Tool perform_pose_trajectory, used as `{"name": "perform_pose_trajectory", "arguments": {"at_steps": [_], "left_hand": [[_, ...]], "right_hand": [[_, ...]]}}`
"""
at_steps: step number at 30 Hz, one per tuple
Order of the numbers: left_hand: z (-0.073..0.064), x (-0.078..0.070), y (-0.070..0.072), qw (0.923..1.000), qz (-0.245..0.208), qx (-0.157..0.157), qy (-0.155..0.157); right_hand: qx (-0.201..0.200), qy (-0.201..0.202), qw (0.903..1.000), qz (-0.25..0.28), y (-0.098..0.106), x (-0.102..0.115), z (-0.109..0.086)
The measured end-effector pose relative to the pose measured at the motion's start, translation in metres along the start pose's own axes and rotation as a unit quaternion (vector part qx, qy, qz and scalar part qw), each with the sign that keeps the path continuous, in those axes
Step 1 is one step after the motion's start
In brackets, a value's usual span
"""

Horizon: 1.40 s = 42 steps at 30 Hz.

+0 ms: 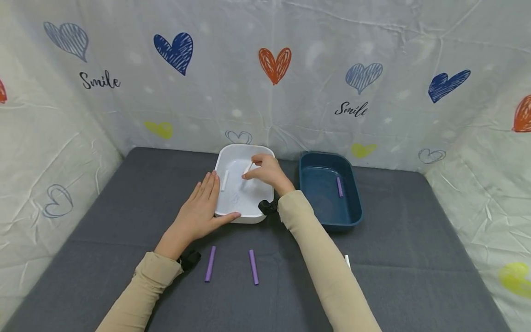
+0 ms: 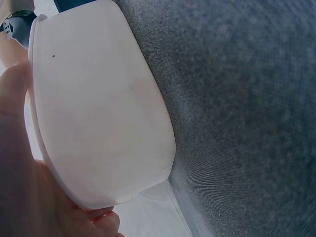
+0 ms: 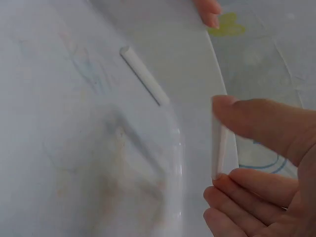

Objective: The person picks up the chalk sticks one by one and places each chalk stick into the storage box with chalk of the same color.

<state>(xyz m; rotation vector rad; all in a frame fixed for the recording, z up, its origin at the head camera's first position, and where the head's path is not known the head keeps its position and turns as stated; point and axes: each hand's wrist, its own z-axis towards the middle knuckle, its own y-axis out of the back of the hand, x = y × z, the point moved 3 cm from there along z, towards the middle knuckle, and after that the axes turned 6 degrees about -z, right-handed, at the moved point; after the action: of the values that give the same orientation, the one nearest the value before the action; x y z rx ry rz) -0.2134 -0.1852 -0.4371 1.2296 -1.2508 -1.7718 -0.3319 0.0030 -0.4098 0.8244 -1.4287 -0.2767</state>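
Note:
My right hand (image 1: 270, 173) pinches a white chalk stick (image 3: 218, 145) between thumb and fingers, above the inside of a white plastic tub (image 1: 249, 205). On the tub's floor, by its left wall, lies another white chalk stick (image 1: 225, 180). My left hand (image 1: 196, 213) rests against the tub's left and front rim, its fingers straight and the thumb spread along the near edge. Seen from the left wrist, the outer wall of the tub (image 2: 103, 108) stands close to that palm.
Right of the white tub stands a dark blue tub (image 1: 323, 212) holding a purple chalk stick (image 1: 339, 187). Two purple chalk sticks, one left (image 1: 210, 264) and one right (image 1: 253, 267), lie nearer on the grey cloth. Another white stick (image 1: 347, 261) is partly hidden by my right sleeve.

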Motion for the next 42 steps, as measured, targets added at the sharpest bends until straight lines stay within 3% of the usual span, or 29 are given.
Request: {"name": "perform_pose_trajectory", "arguments": {"at_steps": [9, 20, 29, 42], "left_hand": [[0.0, 0.001, -0.002, 1.0, 0.002, 0.001, 0.001], [-0.001, 0.002, -0.002, 1.0, 0.002, -0.006, -0.004], [-0.002, 0.001, 0.0, 0.9998, -0.002, -0.018, -0.009], [-0.002, 0.0, 0.0, 1.0, 0.0, -0.005, -0.003]], "right_hand": [[0.023, 0.024, 0.995, -0.094, -0.009, 0.008, 0.005], [0.047, 0.007, 0.9824, -0.181, -0.021, 0.013, 0.008], [0.056, 0.01, 0.9858, -0.158, -0.027, 0.01, 0.008], [0.043, 0.017, 0.9845, -0.17, -0.037, 0.004, 0.011]]}}
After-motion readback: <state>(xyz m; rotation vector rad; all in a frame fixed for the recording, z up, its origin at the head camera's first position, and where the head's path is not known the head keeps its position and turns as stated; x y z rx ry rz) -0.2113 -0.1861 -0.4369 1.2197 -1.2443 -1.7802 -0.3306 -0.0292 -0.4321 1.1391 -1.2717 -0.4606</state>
